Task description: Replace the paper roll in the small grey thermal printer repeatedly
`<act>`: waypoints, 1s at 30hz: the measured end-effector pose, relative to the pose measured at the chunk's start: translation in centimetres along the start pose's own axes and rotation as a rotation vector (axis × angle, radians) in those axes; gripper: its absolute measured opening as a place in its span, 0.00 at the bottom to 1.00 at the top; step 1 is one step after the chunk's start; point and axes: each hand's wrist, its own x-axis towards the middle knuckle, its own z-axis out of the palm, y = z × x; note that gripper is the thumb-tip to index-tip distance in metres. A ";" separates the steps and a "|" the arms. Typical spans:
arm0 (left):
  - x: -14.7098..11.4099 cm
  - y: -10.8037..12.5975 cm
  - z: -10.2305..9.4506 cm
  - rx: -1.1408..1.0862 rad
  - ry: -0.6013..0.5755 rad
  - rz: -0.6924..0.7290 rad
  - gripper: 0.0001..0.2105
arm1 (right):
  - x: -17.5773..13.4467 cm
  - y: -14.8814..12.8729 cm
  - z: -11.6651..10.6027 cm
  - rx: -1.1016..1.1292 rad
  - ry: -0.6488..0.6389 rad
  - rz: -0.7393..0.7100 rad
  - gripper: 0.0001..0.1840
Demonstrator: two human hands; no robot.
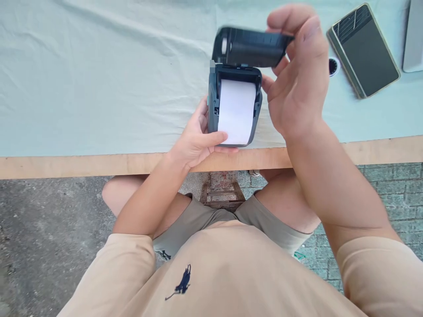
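Note:
A dark portable printer point(212, 119) is held near the table's front edge with its lid point(251, 47) raised at the far end. White paper point(236, 110) fills the open bay and extends to the printer's near edge. My left hand point(201, 138) grips the printer from the left, with the thumb pressed on the paper's near left corner and fingers underneath. At the right, my right hand point(300, 75) has its fingers around the lid's right end. One of its fingertips is by the printer's right side. The lid is slightly blurred.
A dark-screened phone point(366, 53) lies on the pale cloth point(99, 79) at the right. Beside it is a small round white-and-black object point(333, 66), partly hidden by my right hand. A grey flat object point(413, 39) is cut off at the right edge. The wooden table edge point(66, 166) runs across the front.

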 end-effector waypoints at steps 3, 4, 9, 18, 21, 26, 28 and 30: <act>0.3 -0.4 -0.5 0.012 -0.015 0.008 0.54 | 0.2 -0.2 0.5 0.214 0.031 0.020 0.29; 0.3 -0.6 -0.6 0.014 -0.019 0.008 0.54 | 0.1 -0.2 0.6 0.234 -0.007 0.025 0.28; -0.1 -0.5 -0.4 0.001 -0.019 -0.008 0.55 | -0.9 0.9 0.0 0.147 -0.205 0.109 0.36; -0.1 1.1 1.5 -0.100 0.078 -0.072 0.33 | -1.3 1.6 0.2 -0.108 -0.205 0.072 0.40; -0.1 1.0 1.4 -0.114 0.080 -0.086 0.37 | -1.6 1.0 0.2 -0.124 -0.199 0.020 0.37; -0.2 0.9 1.4 -0.121 0.082 -0.092 0.35 | -1.5 2.7 -0.9 -0.087 -0.251 -0.031 0.33; -0.1 1.0 1.5 -0.117 0.090 -0.094 0.33 | -1.2 3.6 -1.5 -0.087 -0.287 -0.032 0.34; 0.1 1.0 1.5 -0.112 0.084 -0.105 0.31 | -1.2 4.2 -1.8 -0.092 -0.303 -0.041 0.35</act>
